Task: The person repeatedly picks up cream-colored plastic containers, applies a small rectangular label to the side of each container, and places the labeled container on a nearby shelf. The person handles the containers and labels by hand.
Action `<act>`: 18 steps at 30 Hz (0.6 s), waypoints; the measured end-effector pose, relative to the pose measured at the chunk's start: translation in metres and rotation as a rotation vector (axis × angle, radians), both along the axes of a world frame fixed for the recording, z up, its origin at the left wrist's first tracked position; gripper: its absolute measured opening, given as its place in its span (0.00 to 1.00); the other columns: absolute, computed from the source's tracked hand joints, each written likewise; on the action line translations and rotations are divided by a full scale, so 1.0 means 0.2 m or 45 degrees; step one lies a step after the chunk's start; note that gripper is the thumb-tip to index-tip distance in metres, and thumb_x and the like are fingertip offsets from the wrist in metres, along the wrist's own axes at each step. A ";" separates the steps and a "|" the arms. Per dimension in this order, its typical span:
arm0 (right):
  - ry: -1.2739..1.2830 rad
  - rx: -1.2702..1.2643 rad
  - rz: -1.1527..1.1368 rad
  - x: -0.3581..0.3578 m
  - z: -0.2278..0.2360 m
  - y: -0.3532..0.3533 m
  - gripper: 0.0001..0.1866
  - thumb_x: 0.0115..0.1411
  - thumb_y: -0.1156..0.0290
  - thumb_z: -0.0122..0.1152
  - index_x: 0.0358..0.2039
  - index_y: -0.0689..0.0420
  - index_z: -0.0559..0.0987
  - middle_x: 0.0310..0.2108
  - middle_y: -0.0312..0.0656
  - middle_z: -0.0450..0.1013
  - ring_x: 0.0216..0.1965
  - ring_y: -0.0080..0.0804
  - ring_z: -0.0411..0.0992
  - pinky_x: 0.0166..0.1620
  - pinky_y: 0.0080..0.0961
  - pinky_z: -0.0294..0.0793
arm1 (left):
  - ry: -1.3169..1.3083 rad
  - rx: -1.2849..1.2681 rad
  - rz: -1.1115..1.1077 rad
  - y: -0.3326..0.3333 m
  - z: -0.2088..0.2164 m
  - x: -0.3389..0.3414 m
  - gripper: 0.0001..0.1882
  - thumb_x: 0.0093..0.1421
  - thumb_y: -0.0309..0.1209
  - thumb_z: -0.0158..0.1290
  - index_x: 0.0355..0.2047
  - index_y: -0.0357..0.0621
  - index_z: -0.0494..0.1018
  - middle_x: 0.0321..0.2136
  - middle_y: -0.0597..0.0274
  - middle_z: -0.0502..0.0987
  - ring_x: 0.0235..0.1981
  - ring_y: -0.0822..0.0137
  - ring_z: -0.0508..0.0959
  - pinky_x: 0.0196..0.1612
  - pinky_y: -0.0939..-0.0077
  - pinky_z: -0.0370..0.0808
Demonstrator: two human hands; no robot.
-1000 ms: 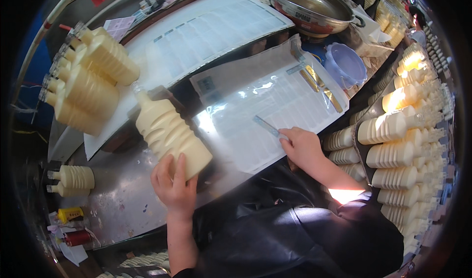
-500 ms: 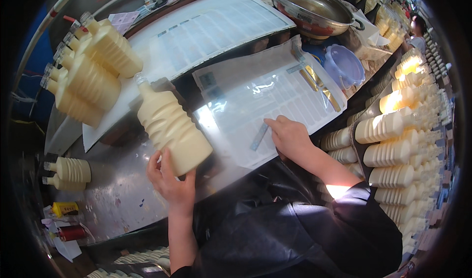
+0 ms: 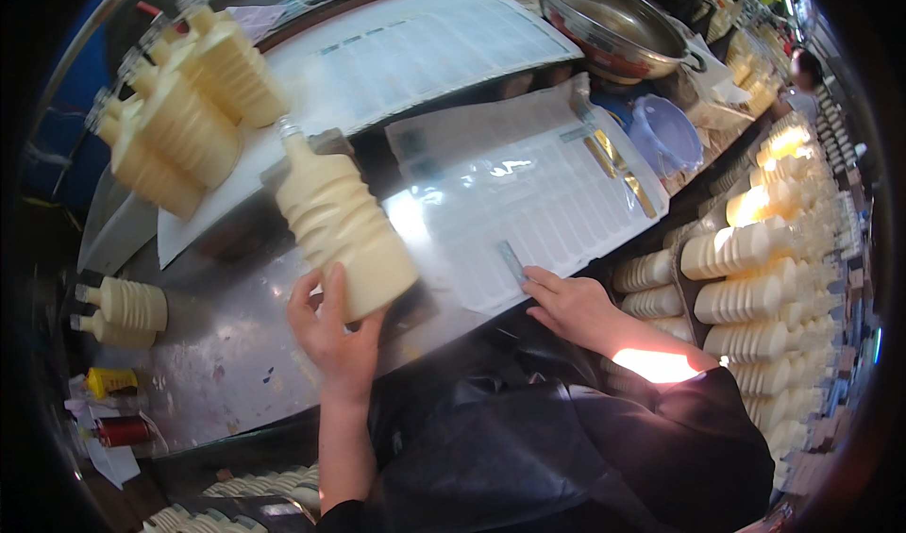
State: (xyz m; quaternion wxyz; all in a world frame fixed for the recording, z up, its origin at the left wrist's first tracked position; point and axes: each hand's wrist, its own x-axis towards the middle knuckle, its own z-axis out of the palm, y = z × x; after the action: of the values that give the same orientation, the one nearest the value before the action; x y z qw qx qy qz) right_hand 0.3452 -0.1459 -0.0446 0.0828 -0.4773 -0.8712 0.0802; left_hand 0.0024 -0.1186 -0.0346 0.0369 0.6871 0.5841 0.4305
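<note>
My left hand [image 3: 338, 335] is closed around the base of a cream plastic bottle [image 3: 347, 226] with wavy ridges and a clear neck. The bottle leans over the metal table, its neck pointing away to the upper left. Between the pinched fingers of my right hand [image 3: 578, 308] is a small translucent blue-grey strip [image 3: 511, 261], which looks like a label. It hangs over the near part of a clear-covered sheet [image 3: 458, 222] marked with rows of pale strips. Gold strips [image 3: 619, 170] lie at that sheet's far right.
Several cream bottles [image 3: 184, 123] stand at the far left by another printed sheet [image 3: 415, 47]. A metal pan [image 3: 613, 24] and a lilac bucket [image 3: 665, 135] are at the far right. Stacked bottles [image 3: 736, 250] fill the right side. A red thread spool [image 3: 123, 430] sits at the near left.
My right hand has moved down toward me, and the strip has swung from pointing down-left to pointing up-left. My left hand still grips the bottle. The whole view has shifted slightly.
</note>
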 end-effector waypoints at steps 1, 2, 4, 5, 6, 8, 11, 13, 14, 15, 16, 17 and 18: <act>0.003 0.034 0.004 -0.01 0.01 0.00 0.21 0.58 0.68 0.66 0.52 0.58 0.77 0.56 0.42 0.73 0.29 0.38 0.79 0.32 0.34 0.79 | -0.008 0.009 -0.019 0.01 0.00 0.00 0.38 0.43 0.23 0.75 0.58 0.38 0.76 0.56 0.50 0.68 0.54 0.53 0.74 0.54 0.63 0.75; 0.010 0.073 0.019 -0.02 0.00 0.01 0.20 0.59 0.67 0.65 0.52 0.58 0.76 0.55 0.42 0.73 0.29 0.38 0.78 0.30 0.34 0.78 | -0.012 0.021 -0.026 0.01 -0.01 0.00 0.38 0.43 0.23 0.75 0.57 0.37 0.76 0.56 0.50 0.68 0.53 0.53 0.75 0.52 0.64 0.76; -0.053 0.164 0.073 0.05 -0.12 -0.01 0.22 0.58 0.68 0.66 0.53 0.58 0.77 0.56 0.41 0.73 0.28 0.37 0.78 0.31 0.34 0.78 | -0.013 -0.026 -0.041 0.00 -0.02 -0.02 0.40 0.44 0.26 0.75 0.59 0.37 0.74 0.57 0.48 0.68 0.55 0.52 0.73 0.56 0.61 0.74; -0.023 0.206 0.116 0.09 -0.13 -0.01 0.20 0.58 0.69 0.66 0.51 0.58 0.78 0.52 0.41 0.76 0.29 0.37 0.79 0.30 0.34 0.79 | -0.045 -0.042 -0.036 -0.02 0.02 -0.02 0.42 0.46 0.30 0.74 0.61 0.38 0.71 0.57 0.47 0.67 0.57 0.51 0.72 0.58 0.60 0.73; -0.007 0.240 0.141 0.10 -0.11 0.00 0.17 0.58 0.70 0.65 0.49 0.57 0.80 0.49 0.41 0.78 0.29 0.38 0.79 0.30 0.33 0.79 | -0.090 -0.063 -0.050 -0.02 0.05 -0.02 0.43 0.47 0.34 0.73 0.64 0.38 0.69 0.58 0.47 0.66 0.58 0.50 0.71 0.60 0.58 0.71; 0.200 0.103 0.102 0.10 -0.07 0.07 0.13 0.59 0.71 0.65 0.45 0.58 0.82 0.41 0.41 0.80 0.28 0.38 0.80 0.31 0.30 0.79 | -0.186 -0.063 -0.061 0.01 0.01 -0.06 0.46 0.54 0.37 0.67 0.69 0.39 0.59 0.61 0.45 0.63 0.62 0.49 0.67 0.63 0.57 0.68; 0.410 -0.485 -0.248 -0.01 0.08 0.19 0.08 0.62 0.72 0.65 0.40 0.59 0.85 0.32 0.39 0.82 0.26 0.28 0.79 0.31 0.24 0.78 | -0.533 -0.165 -0.026 0.11 0.03 -0.05 0.46 0.57 0.30 0.60 0.72 0.37 0.50 0.63 0.43 0.60 0.63 0.49 0.67 0.63 0.57 0.70; 0.661 -1.020 -0.595 -0.09 0.15 0.32 0.10 0.66 0.69 0.63 0.41 0.61 0.86 0.30 0.34 0.83 0.25 0.14 0.74 0.30 0.16 0.74 | -0.929 -0.372 0.007 0.20 0.12 0.01 0.46 0.59 0.29 0.59 0.73 0.36 0.47 0.64 0.44 0.60 0.62 0.52 0.68 0.62 0.58 0.71; 0.867 -1.067 -0.545 -0.14 0.15 0.40 0.10 0.67 0.68 0.63 0.40 0.62 0.86 0.31 0.33 0.83 0.25 0.12 0.72 0.28 0.14 0.72 | -1.135 -0.471 0.028 0.23 0.14 0.02 0.46 0.60 0.29 0.59 0.73 0.36 0.46 0.64 0.45 0.60 0.62 0.54 0.68 0.62 0.59 0.72; 0.876 -1.118 -0.523 -0.19 0.20 0.50 0.10 0.67 0.69 0.62 0.40 0.62 0.86 0.29 0.32 0.81 0.23 0.11 0.70 0.27 0.15 0.70 | -1.089 -0.500 0.003 0.26 0.08 0.00 0.46 0.62 0.29 0.58 0.73 0.36 0.42 0.65 0.45 0.60 0.62 0.56 0.70 0.61 0.62 0.74; 0.959 -1.124 -0.443 -0.27 0.28 0.58 0.09 0.68 0.69 0.62 0.40 0.60 0.86 0.25 0.30 0.78 0.22 0.11 0.69 0.25 0.15 0.68 | -1.214 -0.543 -0.041 0.28 0.09 0.00 0.46 0.61 0.28 0.58 0.73 0.36 0.42 0.65 0.45 0.60 0.62 0.56 0.70 0.61 0.62 0.74; 1.004 -1.076 -0.402 -0.34 0.30 0.67 0.10 0.68 0.69 0.61 0.40 0.60 0.86 0.21 0.29 0.74 0.21 0.12 0.69 0.25 0.15 0.67 | -1.342 -0.582 -0.090 0.28 0.10 0.00 0.46 0.61 0.28 0.58 0.73 0.36 0.42 0.65 0.45 0.60 0.62 0.55 0.71 0.61 0.62 0.74; 0.996 -1.073 -0.352 -0.42 0.40 0.73 0.10 0.68 0.70 0.60 0.41 0.60 0.85 0.20 0.29 0.74 0.20 0.12 0.68 0.24 0.15 0.66 | -1.468 -0.614 -0.135 0.29 0.10 0.01 0.46 0.61 0.27 0.57 0.73 0.36 0.42 0.65 0.45 0.61 0.62 0.55 0.71 0.62 0.63 0.74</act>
State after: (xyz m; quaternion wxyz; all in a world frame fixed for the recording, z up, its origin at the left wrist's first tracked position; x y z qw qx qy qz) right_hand 0.2606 0.0006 0.0345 0.2108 -0.5130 -0.5987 0.5779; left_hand 0.0035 -0.0600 -0.0138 0.5215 0.3449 0.5161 0.5855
